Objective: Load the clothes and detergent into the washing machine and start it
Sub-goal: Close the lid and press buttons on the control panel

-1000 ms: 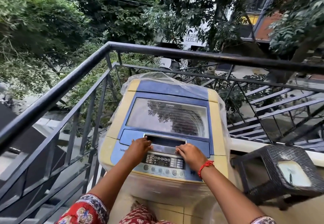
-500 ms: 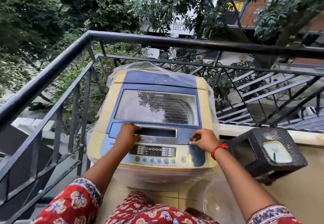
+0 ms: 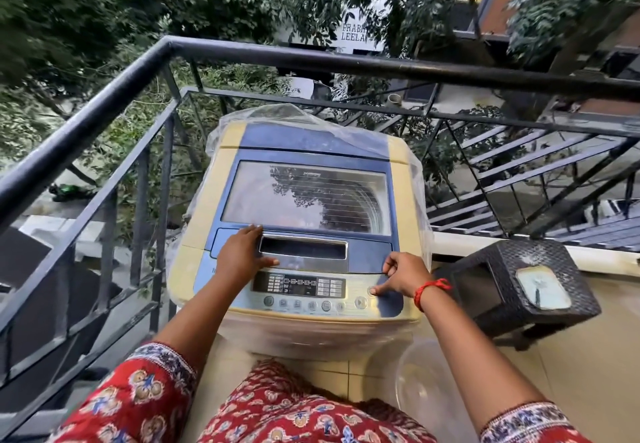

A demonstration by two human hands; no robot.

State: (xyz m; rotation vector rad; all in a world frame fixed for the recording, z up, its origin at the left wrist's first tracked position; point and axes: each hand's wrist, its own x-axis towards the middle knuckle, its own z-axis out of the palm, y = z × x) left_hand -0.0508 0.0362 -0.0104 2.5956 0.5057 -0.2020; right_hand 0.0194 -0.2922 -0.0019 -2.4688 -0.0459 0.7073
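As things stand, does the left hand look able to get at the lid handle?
Probably yes: the left hand lies flat on the lid right beside the handle recess, which is bare and uncovered.

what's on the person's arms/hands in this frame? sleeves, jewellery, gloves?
No gloves: both the left hand and the right hand are bare, forearms uncovered. Short sleeves end around the elbow: red fabric with a floral print, edged by a white and dark blue patterned band, seen on the left sleeve and the right sleeve. A red thread bracelet circles the right wrist. No rings or watch visible.
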